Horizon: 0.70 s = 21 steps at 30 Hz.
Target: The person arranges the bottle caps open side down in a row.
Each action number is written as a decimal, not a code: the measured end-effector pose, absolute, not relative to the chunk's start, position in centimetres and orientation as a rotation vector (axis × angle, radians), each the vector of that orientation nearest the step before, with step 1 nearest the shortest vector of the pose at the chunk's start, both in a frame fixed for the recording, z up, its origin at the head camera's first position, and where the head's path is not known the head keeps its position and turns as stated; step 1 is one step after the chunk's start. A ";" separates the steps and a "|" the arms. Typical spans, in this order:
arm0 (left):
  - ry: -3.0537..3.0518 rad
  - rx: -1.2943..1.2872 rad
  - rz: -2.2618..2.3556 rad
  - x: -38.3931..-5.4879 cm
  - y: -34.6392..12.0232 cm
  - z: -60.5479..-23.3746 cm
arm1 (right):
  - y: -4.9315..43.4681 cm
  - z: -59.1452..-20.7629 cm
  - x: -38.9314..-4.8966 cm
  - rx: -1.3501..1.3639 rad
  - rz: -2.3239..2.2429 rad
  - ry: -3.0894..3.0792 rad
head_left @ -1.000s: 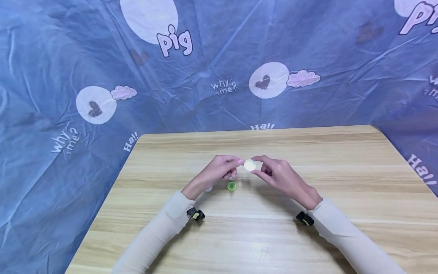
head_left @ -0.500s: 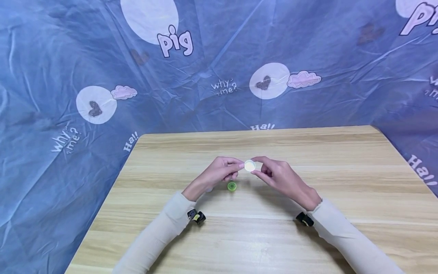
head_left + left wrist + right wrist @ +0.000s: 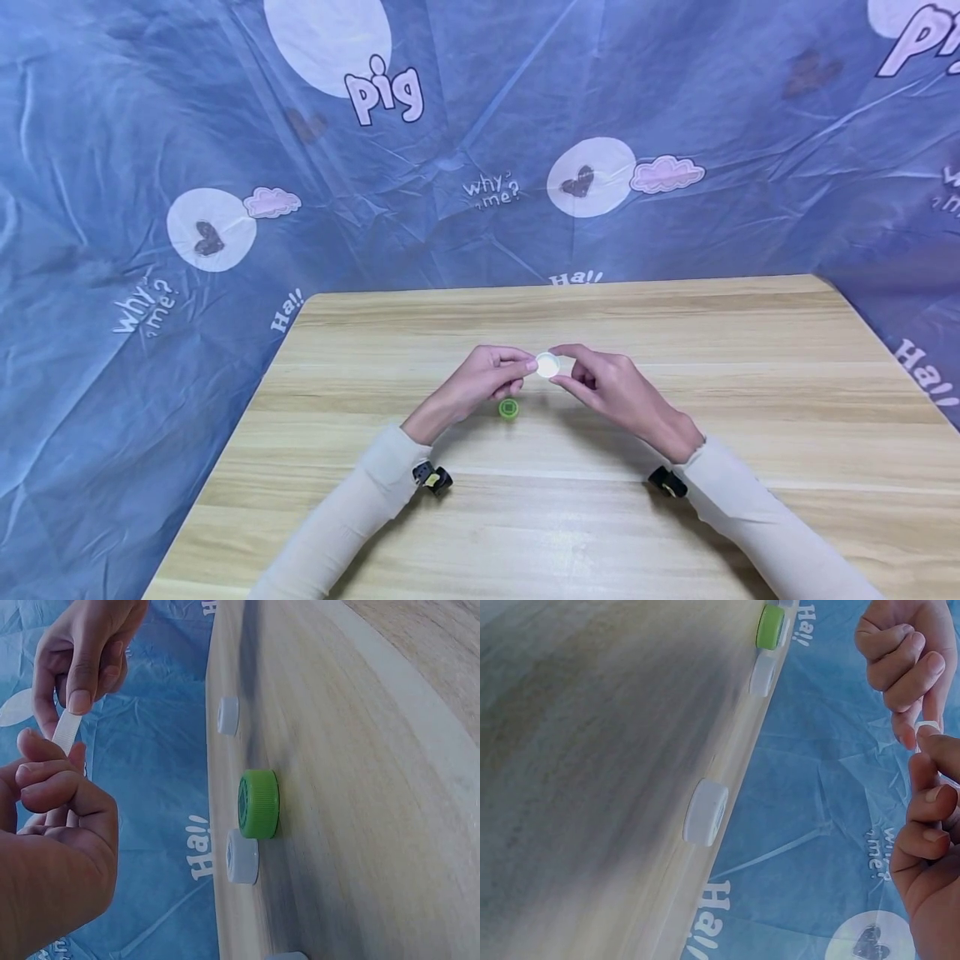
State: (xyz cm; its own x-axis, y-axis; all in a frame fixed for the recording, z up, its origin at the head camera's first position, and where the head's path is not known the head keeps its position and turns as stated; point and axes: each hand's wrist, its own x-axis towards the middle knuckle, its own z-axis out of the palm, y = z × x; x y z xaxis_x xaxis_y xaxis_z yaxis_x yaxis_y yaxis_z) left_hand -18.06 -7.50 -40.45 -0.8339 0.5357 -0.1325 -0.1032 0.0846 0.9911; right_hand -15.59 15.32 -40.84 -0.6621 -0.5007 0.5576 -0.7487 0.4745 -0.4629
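Note:
Both hands meet above the table around one white bottle cap (image 3: 548,365), its hollow inside facing the head camera. My right hand (image 3: 626,396) pinches it by the edge between thumb and forefinger. From the other side, my left hand (image 3: 480,379) pinches the cap's left rim with thumb and forefinger, its other fingers curled. Below the left hand, a green bottle cap (image 3: 508,408) rests on the tabletop. The left wrist view shows the held cap edge-on as a thin ribbed white strip (image 3: 67,730).
Several white caps stand on the wooden table (image 3: 600,533): a far white cap (image 3: 229,715), another white cap (image 3: 242,856) beside the green one, and one cut off at the view's bottom edge. A blue printed cloth (image 3: 450,125) hangs behind the table.
My left hand has shifted slightly down and right, its fingertips closer over the cap's rim. A white cap by the left wrist is now hidden in the head view. The right hand barely moves.

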 end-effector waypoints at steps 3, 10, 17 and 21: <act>1.918 0.424 1.810 -18.0 -7.5 -40.4 | 15.3 -40.8 -15.6 1.044 0.994 -2.388; 1.964 0.402 1.834 -17.9 -7.6 -40.4 | 15.3 -41.0 -15.6 0.926 1.113 -2.491; 2.040 0.446 1.809 -17.6 -7.7 -40.6 | 15.3 -41.0 -15.7 0.752 1.248 -2.660; 2.096 0.495 1.775 -17.4 -7.7 -40.8 | 15.4 -41.0 -15.9 0.745 1.278 -2.653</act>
